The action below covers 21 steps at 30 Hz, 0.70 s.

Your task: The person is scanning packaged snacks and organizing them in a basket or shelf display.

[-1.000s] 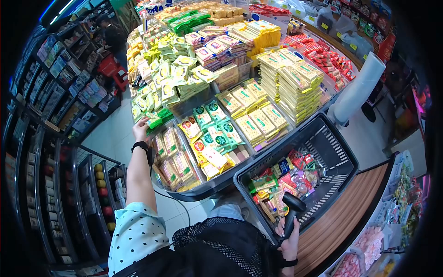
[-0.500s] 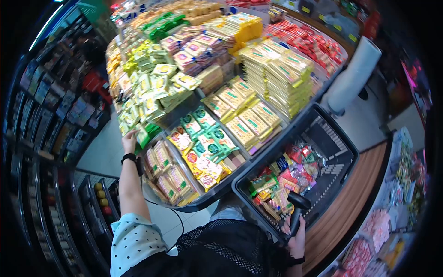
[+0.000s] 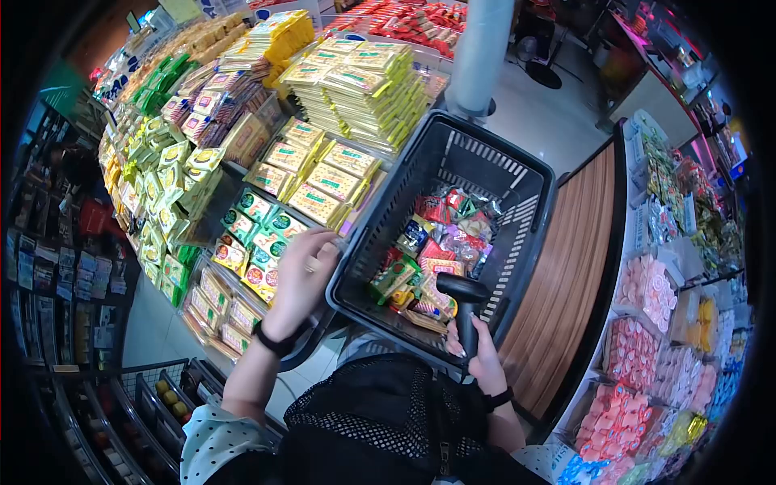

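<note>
My left hand (image 3: pixel 309 271), with a black band at the wrist, is over the green and yellow snack packets (image 3: pixel 263 242), close to the basket's left rim. Its fingers are curled together, and whatever they may hold is hidden. My right hand (image 3: pixel 478 349) is wrapped round the handle of a black handheld device (image 3: pixel 465 303) at the basket's near end. Inside the black basket (image 3: pixel 517 234) lie mixed snack packets (image 3: pixel 440 259) in red, green, yellow and clear wrappers.
Tall stacks of yellow packets (image 3: pixel 356 85) stand beyond the basket. A wrapped column (image 3: pixel 480 61) rises at its far end. Right of it runs a wooden counter edge (image 3: pixel 558 283), then bins of pink sweets (image 3: pixel 634 347). Dark shelves (image 3: pixel 89 404) line the left.
My left hand has moved right, from the green packets at the display's left edge to beside the basket. The view has turned to the right. My right hand still holds the device.
</note>
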Motion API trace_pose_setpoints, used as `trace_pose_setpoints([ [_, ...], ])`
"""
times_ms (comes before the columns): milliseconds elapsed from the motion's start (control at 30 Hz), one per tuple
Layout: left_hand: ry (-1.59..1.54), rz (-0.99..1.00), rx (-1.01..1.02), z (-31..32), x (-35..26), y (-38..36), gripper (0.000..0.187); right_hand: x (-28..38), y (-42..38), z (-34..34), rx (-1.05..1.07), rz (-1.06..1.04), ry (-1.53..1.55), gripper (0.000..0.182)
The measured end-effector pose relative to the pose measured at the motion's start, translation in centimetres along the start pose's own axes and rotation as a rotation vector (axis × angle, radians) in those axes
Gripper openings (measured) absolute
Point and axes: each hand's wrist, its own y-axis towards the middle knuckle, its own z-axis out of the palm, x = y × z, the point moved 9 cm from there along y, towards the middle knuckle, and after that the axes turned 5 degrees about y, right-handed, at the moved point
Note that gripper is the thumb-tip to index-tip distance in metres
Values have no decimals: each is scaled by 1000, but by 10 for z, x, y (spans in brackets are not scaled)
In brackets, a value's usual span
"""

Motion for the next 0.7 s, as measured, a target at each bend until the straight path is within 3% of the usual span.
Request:
trace_pose_setpoints([
  [100, 73, 162, 469, 108, -24, 6, 29, -3, 1, -4, 32, 14, 46, 34],
  [167, 356, 169, 868, 200, 3, -10, 36, -1, -1, 3, 42, 8, 15, 33],
  [233, 490, 149, 952, 249, 17, -18, 41, -3, 0, -1, 47, 15, 47, 33],
  [300, 689, 104, 1206, 288, 53, -45, 47, -1, -2, 2, 57, -8, 58, 33],
  [367, 700, 10, 1255, 322, 92, -65, 50, -2, -4, 0, 55, -17, 45, 33],
  [567, 557, -113, 1092, 295, 80, -36, 28, -4, -11, 3, 83, 20, 21, 37],
  [633, 359, -270, 1041, 272, 73, -15, 25, -3, -10, 4, 94, 23, 33, 37],
  [700, -195, -372, 1054, 259, 63, -7, 24, 1, -7, 7, 67, 7, -4, 36],
])
